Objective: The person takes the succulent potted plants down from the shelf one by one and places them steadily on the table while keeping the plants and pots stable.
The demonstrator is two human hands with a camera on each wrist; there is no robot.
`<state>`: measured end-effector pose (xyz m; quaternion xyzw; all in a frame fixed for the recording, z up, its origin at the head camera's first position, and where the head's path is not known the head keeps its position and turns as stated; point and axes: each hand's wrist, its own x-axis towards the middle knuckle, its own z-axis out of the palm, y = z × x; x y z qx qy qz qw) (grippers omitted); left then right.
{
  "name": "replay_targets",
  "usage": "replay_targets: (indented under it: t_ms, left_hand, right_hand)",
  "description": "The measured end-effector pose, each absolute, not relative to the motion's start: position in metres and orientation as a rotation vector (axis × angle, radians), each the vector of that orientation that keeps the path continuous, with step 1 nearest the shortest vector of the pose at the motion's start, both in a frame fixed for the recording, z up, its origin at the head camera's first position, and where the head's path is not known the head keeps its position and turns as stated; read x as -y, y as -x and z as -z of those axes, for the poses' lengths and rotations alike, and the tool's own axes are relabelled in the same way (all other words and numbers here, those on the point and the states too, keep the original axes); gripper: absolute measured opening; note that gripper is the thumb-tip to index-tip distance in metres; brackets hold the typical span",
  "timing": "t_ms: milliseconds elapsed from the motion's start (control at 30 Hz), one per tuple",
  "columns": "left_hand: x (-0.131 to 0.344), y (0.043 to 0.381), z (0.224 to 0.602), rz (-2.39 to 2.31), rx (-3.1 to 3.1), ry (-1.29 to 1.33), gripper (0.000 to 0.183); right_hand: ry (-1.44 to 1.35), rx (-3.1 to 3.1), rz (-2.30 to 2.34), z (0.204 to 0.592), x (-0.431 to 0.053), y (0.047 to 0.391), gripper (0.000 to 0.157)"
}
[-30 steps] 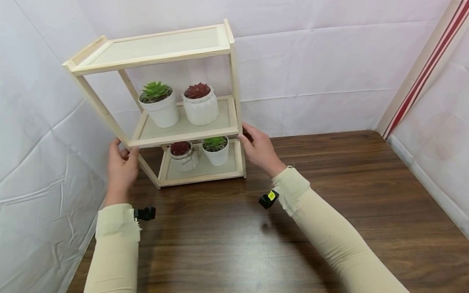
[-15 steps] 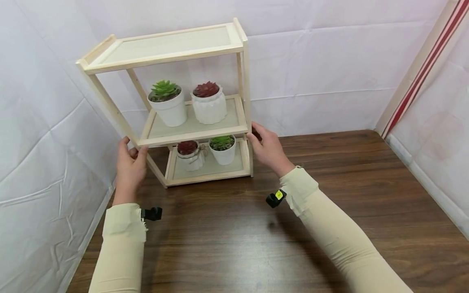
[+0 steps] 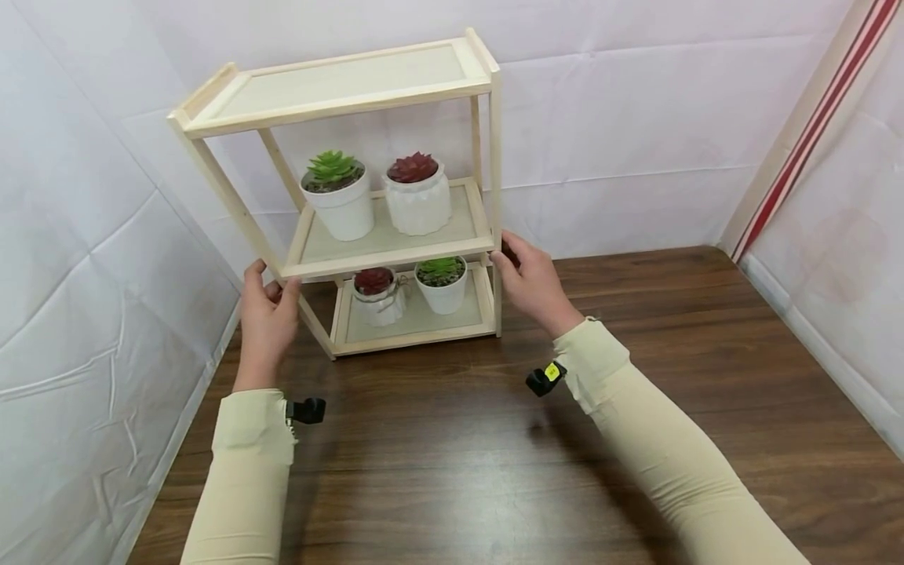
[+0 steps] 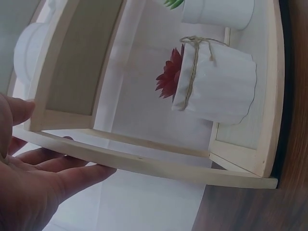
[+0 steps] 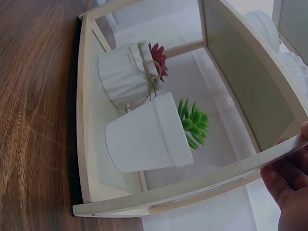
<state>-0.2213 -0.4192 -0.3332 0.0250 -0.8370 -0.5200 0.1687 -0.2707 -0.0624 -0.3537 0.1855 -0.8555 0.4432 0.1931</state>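
A pale wooden shelf rack (image 3: 388, 260) stands on the table, with three tiers. My left hand (image 3: 270, 326) grips its left post at the middle tier; in the left wrist view the thumb lies at the tier's front edge and the fingers reach along the post. My right hand (image 3: 533, 282) holds the right post at a similar height. The middle tier carries a green succulent (image 3: 344, 210) and a red succulent (image 3: 418, 205) in white pots. On the bottom tier are a red succulent in a twine-tied pot (image 4: 216, 82) and a green succulent in a plain white pot (image 5: 147, 137).
The dark wood table (image 3: 438, 455) extends in front of the rack and to its right. White sheeting (image 3: 636, 141) hangs behind and at both sides, with a red-striped strip (image 3: 812, 141) in the right corner. The left sheet is close to my left hand.
The rack has slid to the right across the table with its potted plants, both hands moving along with it. The grip on each side looks the same.
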Motion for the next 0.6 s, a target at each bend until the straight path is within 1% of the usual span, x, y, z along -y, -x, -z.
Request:
replay_targets:
  t_ms: [267,600]
  left_hand:
    - [0.4235,0.2209,0.335,1.42,2.413,-0.073,0.061]
    - [0.4256,0.2235,0.3363,1.401,2.405,-0.06,0.059]
  right_hand:
    - [-0.502,2.428,-1.226,0.3541,0.0628,0.2695,0.042]
    - [-0.499,2.406,-1.22,0.353,0.0645,0.2674,0.036]
